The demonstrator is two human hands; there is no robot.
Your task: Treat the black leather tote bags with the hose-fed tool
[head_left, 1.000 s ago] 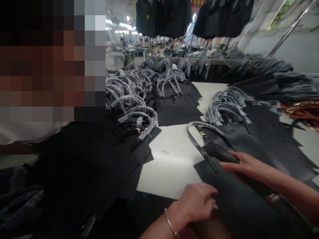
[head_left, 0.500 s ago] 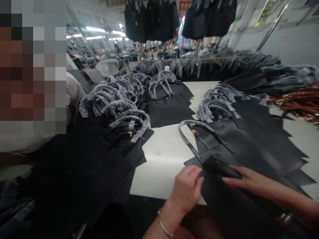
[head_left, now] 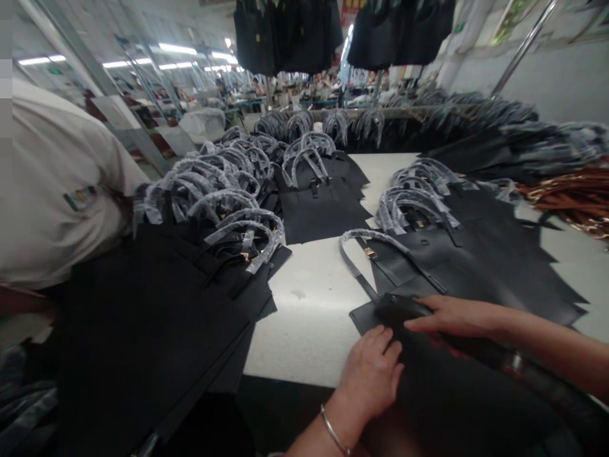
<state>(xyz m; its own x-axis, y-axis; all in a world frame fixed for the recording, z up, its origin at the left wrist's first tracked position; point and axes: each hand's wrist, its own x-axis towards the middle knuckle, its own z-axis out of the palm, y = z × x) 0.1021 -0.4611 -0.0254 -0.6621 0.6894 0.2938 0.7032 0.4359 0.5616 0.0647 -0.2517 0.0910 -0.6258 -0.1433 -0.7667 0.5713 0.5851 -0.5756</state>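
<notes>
My left hand (head_left: 373, 374), a silver bangle on its wrist, rests with loosely bent fingers on the left edge of a black leather bag panel (head_left: 457, 400). My right hand (head_left: 442, 317) is closed around a long, dark tool (head_left: 480, 349) with a shiny metal band, which runs back under my forearm. The tool's front part lies over the top of the panel; its exact kind is hard to make out. Just beyond, a plastic-wrapped bag handle (head_left: 352, 254) arches from the panel, near a gold-coloured buckle (head_left: 370, 253).
Stacked black bag panels (head_left: 504, 254) spread to the right, with another pile (head_left: 157, 324) to the left and more panels (head_left: 323, 209) at the back. The white tabletop (head_left: 304, 292) shows between them. A co-worker's sleeve (head_left: 109, 165) is at left. Brown straps (head_left: 575, 200) lie far right.
My left hand has come down onto the panel's edge. My right hand and the dark tool have shifted slightly left and up. At left, the co-worker has leaned leftward.
</notes>
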